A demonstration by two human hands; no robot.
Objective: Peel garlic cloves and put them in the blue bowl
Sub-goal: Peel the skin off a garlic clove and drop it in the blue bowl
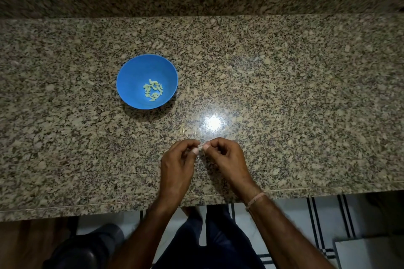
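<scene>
- Near the front edge of the table, the two hands meet low over the granite. The left grip and the right grip both pinch one small pale garlic clove between thumb and fingertips, with the thumbs nearly touching.
- The fingertips hide most of the clove. I cannot tell whether its skin is loose, torn or whole.
- The blue bowl stands up and to the left, well apart from the hands. A small heap of peeled cloves lies at its bottom.
- Two pale scraps lie on the table just beyond the fingertips. They are too small to say whether they are skin or cloves.
- My reading is that the skin is being stripped, so this clove is not ready for the bowl.
- To do it well, one grip should hold the thick end steady. The other thumbnail should catch the skin at the tip and draw it along the length, not across it.
- Rolling the clove a little between pulls should bring each unpeeled side up to the nail.
- A clove this small is likely to slip once bare, so a light, firm pinch held low over the table suits it. A drop would then land on the stone and not roll off the front edge.
- The clove should be turned and checked for clinging skin before it goes to the bowl, which the left grip is nearer to.
</scene>
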